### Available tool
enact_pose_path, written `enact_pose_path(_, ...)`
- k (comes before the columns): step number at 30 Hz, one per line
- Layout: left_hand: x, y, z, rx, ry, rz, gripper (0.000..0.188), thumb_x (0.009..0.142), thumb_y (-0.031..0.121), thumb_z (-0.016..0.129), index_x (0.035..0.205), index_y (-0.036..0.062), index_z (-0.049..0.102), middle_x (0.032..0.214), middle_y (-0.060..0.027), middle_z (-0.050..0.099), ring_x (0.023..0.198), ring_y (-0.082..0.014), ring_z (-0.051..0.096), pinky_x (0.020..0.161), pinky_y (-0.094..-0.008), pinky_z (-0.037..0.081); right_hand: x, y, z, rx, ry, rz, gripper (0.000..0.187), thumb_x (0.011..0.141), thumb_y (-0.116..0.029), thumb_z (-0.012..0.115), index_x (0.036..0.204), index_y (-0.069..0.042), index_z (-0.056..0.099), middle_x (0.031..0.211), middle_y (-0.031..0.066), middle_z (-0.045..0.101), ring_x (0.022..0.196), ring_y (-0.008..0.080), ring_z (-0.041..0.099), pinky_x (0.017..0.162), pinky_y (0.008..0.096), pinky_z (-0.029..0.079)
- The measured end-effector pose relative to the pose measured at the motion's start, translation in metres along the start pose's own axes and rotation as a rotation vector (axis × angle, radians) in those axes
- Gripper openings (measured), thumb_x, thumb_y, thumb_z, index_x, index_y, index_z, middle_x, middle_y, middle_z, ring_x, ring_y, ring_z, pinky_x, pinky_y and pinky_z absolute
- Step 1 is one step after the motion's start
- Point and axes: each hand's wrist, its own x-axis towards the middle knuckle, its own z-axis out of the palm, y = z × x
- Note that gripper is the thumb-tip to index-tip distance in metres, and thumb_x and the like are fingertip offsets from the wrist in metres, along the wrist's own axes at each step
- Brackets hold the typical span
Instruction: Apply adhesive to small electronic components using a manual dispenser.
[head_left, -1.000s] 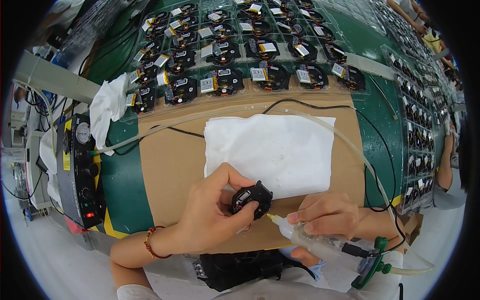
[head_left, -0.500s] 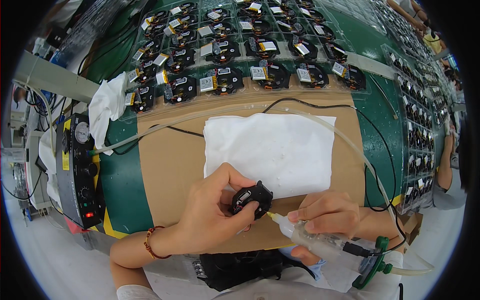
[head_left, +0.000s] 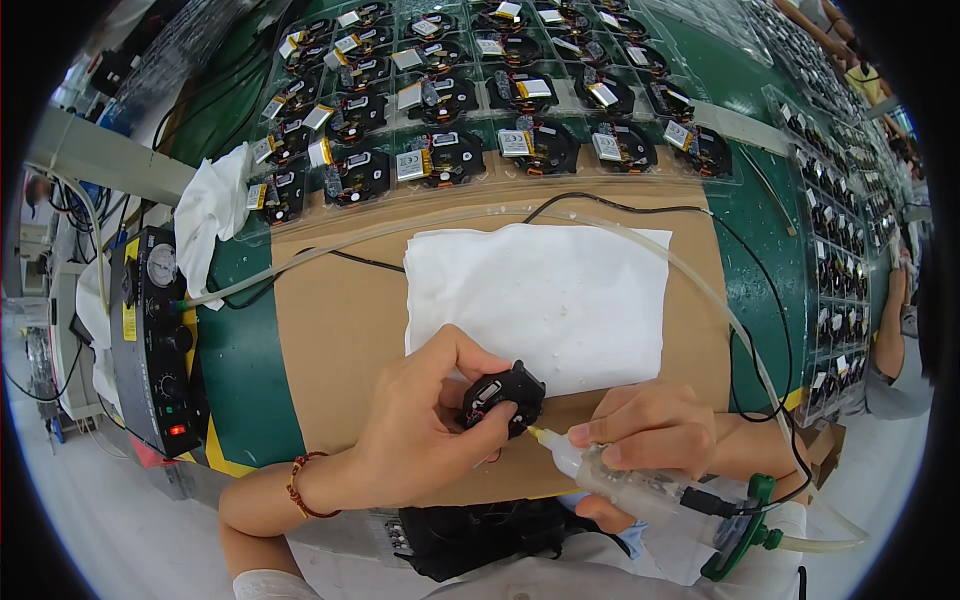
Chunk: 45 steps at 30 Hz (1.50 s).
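Observation:
My left hand (head_left: pixel 420 420) is closed round a small black watch-like housing (head_left: pixel 515 392), thumb in front and fingers behind. In my right hand (head_left: pixel 650 440) lies a clear dispensing syringe (head_left: pixel 640 492) with a yellowish tip (head_left: pixel 538 433) and a green end cap. That tip points left and reaches the lower right edge of the housing; whether it touches cannot be made out. Both hands are above the near edge of a folded white cloth (head_left: pixel 540 300), which rests on brown cardboard (head_left: pixel 340 350).
A clear tray (head_left: pixel 400 190) of black housings with silver battery packs spans the far side. On the left stands a black dispenser box (head_left: pixel 155 340) with a gauge; its clear hose (head_left: pixel 450 222) arcs across to the syringe. More trays (head_left: pixel 835 270) and another person's arm (head_left: pixel 890 320) are at right.
The syringe and my right hand have shifted very slightly left. My left hand keeps the housing in nearly the same place.

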Motion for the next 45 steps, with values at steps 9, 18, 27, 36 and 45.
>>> enact_pose_path(9,-0.0002,-0.0005,-0.0013,0.016,0.0,0.008,0.025,0.079,-0.004,0.061,0.099,-0.0014,0.045,0.078,-0.0084,0.061,0.061,-0.0108,0.064,0.048,-0.0207,0.05,0.0009,-0.0002,-0.0003,-0.002,-0.009,0.005,0.044,0.068,-0.015,0.077,0.097,0.001,0.048,0.084,0.0171,0.059,0.049,0.0206,0.055,0.04,0.0265,0.045)
enact_pose_path(18,-0.0001,-0.0007,-0.0004,0.003,0.004,0.004,0.026,0.079,-0.004,0.061,0.099,-0.0011,0.045,0.077,-0.0083,0.062,0.059,-0.0108,0.063,0.047,-0.0206,0.049,0.0001,-0.0011,-0.0005,0.001,0.005,0.011,0.043,0.067,-0.015,0.078,0.096,0.001,0.049,0.082,0.016,0.059,0.049,0.021,0.056,0.04,0.0263,0.045)
enact_pose_path(27,-0.0003,0.0011,-0.0004,0.007,0.011,-0.009,0.026,0.079,-0.004,0.061,0.098,-0.0012,0.045,0.077,-0.0083,0.062,0.059,-0.0109,0.063,0.047,-0.0209,0.05,0.0011,-0.0018,-0.0022,0.009,-0.012,0.014,0.043,0.067,-0.013,0.078,0.096,0.002,0.05,0.083,0.017,0.059,0.049,0.0207,0.055,0.039,0.0263,0.045)
enact_pose_path(36,-0.0005,0.0005,-0.0008,-0.003,0.01,-0.009,0.026,0.079,-0.004,0.062,0.099,-0.0016,0.045,0.077,-0.0082,0.062,0.06,-0.0107,0.064,0.047,-0.0211,0.05,0.0001,-0.0018,-0.0038,0.001,-0.003,0.004,0.042,0.068,-0.013,0.077,0.095,0.002,0.049,0.083,0.0177,0.059,0.048,0.0206,0.055,0.04,0.0271,0.046)
enact_pose_path(45,-0.0004,-0.0015,-0.0008,0.012,0.006,0.009,0.026,0.079,-0.004,0.061,0.099,-0.0017,0.045,0.076,-0.0082,0.062,0.06,-0.0105,0.063,0.047,-0.0206,0.05,0.0,-0.0016,-0.002,0.02,0.015,-0.007,0.042,0.068,-0.014,0.078,0.094,0.002,0.05,0.082,0.0182,0.059,0.048,0.02,0.055,0.04,0.0262,0.047)
